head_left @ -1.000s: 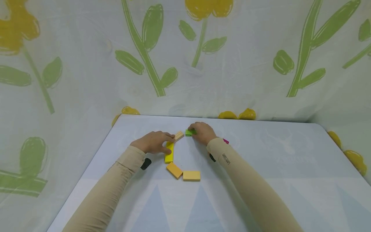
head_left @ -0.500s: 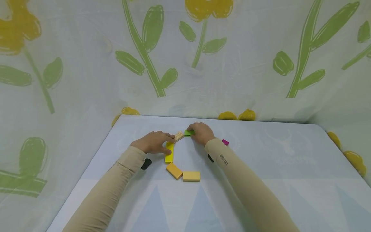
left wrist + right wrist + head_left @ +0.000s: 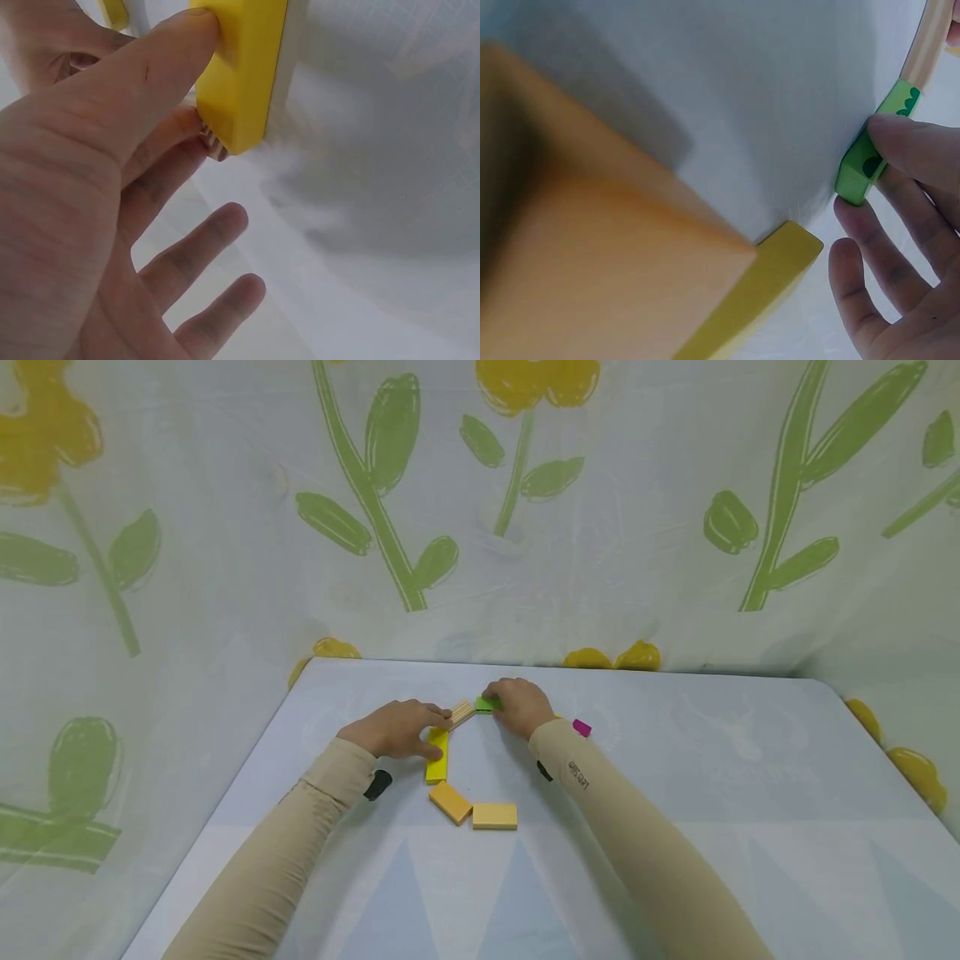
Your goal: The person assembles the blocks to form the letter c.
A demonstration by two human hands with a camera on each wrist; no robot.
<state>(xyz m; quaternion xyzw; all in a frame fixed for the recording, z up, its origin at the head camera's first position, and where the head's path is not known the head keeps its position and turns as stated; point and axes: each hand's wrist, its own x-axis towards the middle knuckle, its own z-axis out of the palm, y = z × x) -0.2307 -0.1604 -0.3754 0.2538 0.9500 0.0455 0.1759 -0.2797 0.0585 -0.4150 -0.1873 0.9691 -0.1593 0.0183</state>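
A green block (image 3: 487, 704) with darker green markings is pinched between the thumb and fingers of my right hand (image 3: 522, 706); one end meets the striped wooden block (image 3: 462, 713). My left hand (image 3: 393, 729) lies over the corner where that wooden block joins a yellow block (image 3: 437, 768). In the left wrist view, the left thumb touches the yellow block (image 3: 244, 75) while fingertips reach the striped block (image 3: 215, 142), mostly hidden there. The other left fingers extend loosely. An orange block (image 3: 451, 802) and a pale orange block (image 3: 495, 816) continue the curved row nearer me.
A magenta block (image 3: 582, 727) lies past my right wrist. In the right wrist view, an olive-yellow block (image 3: 780, 274) and a blurred orange-tan block (image 3: 622, 262) stand close to the camera. The white table's back edge (image 3: 450, 662) meets a flower-printed curtain (image 3: 600, 560).
My right hand has slid the green block slightly left, up to the striped block. More of the magenta block shows past the right sleeve. My left hand has stayed in place.
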